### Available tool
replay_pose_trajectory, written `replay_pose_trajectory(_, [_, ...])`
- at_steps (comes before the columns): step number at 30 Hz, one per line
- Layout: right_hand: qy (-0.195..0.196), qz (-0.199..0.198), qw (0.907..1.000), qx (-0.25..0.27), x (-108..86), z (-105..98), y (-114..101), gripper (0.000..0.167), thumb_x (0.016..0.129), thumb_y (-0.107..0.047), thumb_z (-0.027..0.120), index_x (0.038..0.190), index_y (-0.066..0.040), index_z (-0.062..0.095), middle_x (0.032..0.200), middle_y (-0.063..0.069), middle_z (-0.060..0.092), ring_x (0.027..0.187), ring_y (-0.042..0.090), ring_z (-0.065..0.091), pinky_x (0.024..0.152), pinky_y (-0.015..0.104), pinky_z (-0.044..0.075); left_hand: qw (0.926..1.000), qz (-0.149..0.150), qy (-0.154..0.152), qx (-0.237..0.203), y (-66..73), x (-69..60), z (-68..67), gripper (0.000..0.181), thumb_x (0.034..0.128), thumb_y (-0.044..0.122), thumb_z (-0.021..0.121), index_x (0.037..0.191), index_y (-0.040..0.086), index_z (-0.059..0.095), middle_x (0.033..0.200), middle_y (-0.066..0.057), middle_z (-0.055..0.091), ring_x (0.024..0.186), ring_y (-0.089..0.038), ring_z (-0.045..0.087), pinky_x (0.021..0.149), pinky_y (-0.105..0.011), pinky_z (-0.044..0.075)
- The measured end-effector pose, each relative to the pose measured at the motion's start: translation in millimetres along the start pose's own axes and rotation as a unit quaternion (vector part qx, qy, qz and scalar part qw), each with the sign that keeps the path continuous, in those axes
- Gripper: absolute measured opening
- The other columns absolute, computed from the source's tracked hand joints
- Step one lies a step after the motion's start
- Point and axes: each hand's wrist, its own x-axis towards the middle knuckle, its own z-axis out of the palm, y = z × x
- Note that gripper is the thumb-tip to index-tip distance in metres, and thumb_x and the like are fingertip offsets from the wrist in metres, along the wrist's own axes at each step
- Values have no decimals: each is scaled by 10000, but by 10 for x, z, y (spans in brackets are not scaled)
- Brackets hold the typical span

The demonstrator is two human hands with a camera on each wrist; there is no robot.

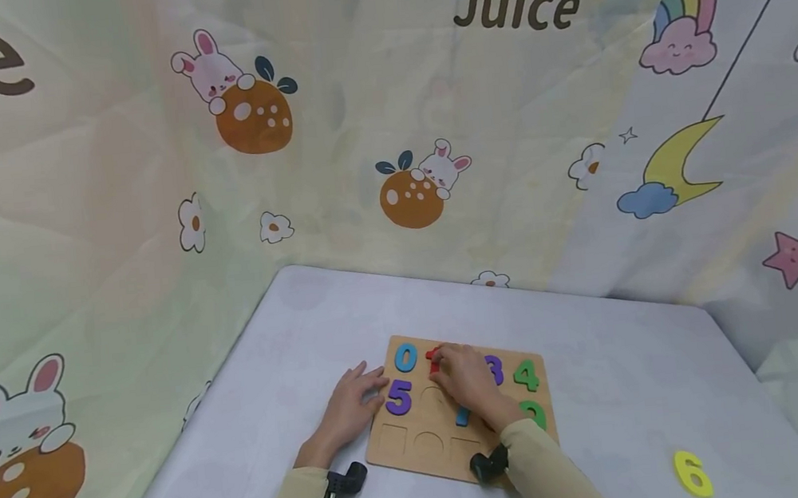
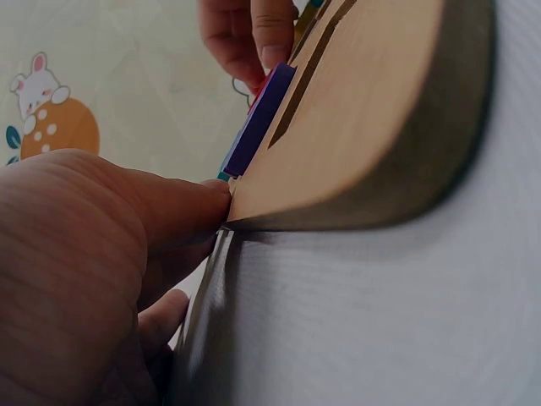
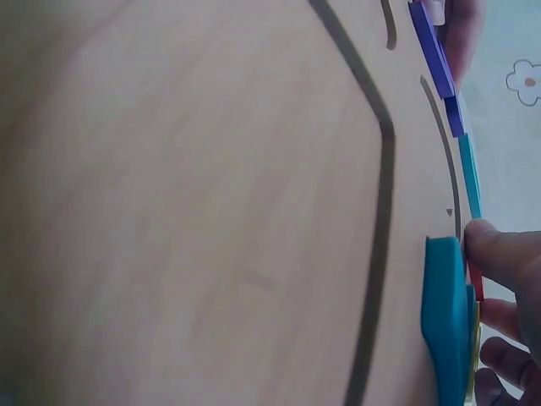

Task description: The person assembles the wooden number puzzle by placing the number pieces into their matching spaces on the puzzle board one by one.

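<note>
A wooden number board [image 1: 419,459] lies on the table. Over its upper part, my right hand [image 1: 465,375] pinches a red number 1 [image 1: 434,364], whose lower part the fingers cover. The red edge of the 1 [image 3: 476,283] shows between thumb and finger in the right wrist view. My left hand [image 1: 349,406] touches the board's left edge with its fingers fairly straight, beside a purple 5 [image 1: 399,397]. A blue 0 [image 1: 405,357] sits at the top left corner. Partly hidden by the right hand are a purple 3 [image 1: 495,370] and a blue 7 [image 1: 462,416].
A green 4 [image 1: 526,375] and a partly covered green number [image 1: 534,412] sit at the board's right side. Recesses show along its lower row. A yellow 6 [image 1: 692,474] lies apart on the white table [image 1: 614,388]. Printed cloth [image 1: 328,111] hangs behind the table.
</note>
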Motion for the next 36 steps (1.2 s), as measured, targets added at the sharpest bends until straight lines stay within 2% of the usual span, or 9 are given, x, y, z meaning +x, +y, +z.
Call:
replay_pose_trajectory(7, [-165,-14,9996,225,-59,-22,12,147,844,-225,775,965,-176,706,1205,30,668,1114,276,593,957,442,529,10000,-13,-3,-66,9,-13,-6,296,918,126,672,1213,112,679,1409,-26,558,1441,-318,301,1202,-534,192])
replay_pose_trajectory(15, [-322,116,9987,381,-148,-88,1,177,883,-223,719,1050,-163,716,1300,75,628,1165,311,576,993,460,504,10000,5,-8,-40,14,-8,-3,300,918,134,674,1218,113,677,1409,-24,558,1440,-317,302,1202,-532,195])
replay_pose_trajectory(24, [-464,366,9953,765,-330,-176,-54,208,918,-266,691,1106,-180,709,1379,68,573,1291,319,497,1073,515,433,10000,17,-14,-16,10,2,2,299,916,137,677,1214,112,682,1403,-25,563,1440,-314,304,1203,-529,196])
replay_pose_trajectory(29, [-383,402,9952,807,-400,-224,-96,264,914,-275,701,1153,-165,693,1384,71,568,1302,324,487,1081,537,417,10000,61,32,18,-2,-3,-1,298,917,143,678,1213,110,683,1402,-21,564,1437,-311,311,1204,-520,198])
replay_pose_trajectory(36, [-45,464,9951,875,-483,-278,-68,274,898,-253,723,1157,-169,695,1322,29,612,1262,264,527,1053,477,463,9999,94,53,-4,-5,-8,0,297,915,143,681,1209,102,686,1398,-28,568,1434,-316,317,1206,-514,196])
